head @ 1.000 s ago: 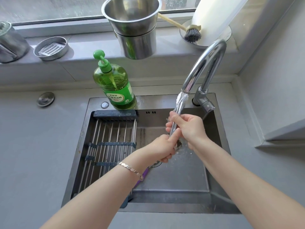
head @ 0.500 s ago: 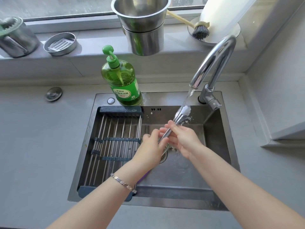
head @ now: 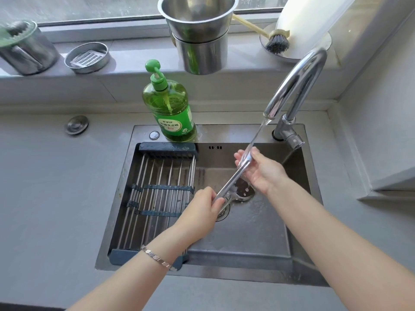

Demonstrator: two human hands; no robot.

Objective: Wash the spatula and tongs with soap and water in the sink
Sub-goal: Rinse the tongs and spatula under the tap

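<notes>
**Left hand pinches tongs low, right hand flat at the top**

Pinched between thumb and fingertips, the lower part of the tongs [head: 233,178] sits in the left hand [head: 202,212], just above their two spoon-shaped tips. One tip shows holes. The tips are slightly apart and hang right beside the grip, over the drain [head: 222,213].

From the grip the steel tongs slant up and away to the right hand [head: 265,173]. Its fingers lie nearly straight against the upper end, not wrapped round it. Whether the thumb presses down I cannot tell.

Water [head: 258,133] falls in a slanted stream onto that upper end and the right fingers. It comes from the tap [head: 298,79], which arches above and to the right of the grip.

Both hands are over the wet sink [head: 247,250]. A bracelet [head: 157,258] circles the left wrist.

Just left of the grip, a rack [head: 161,187] of steel rods spans the sink's left half. Beyond it, on the sink's far rim, stands a green soap bottle [head: 170,108] with a pump.

Farther still, on the sill, stand stacked steel pots [head: 199,37]. A brush [head: 277,41] lies to their right, and a round dish [head: 87,57] and a steel jug [head: 24,50] sit to their left.
</notes>
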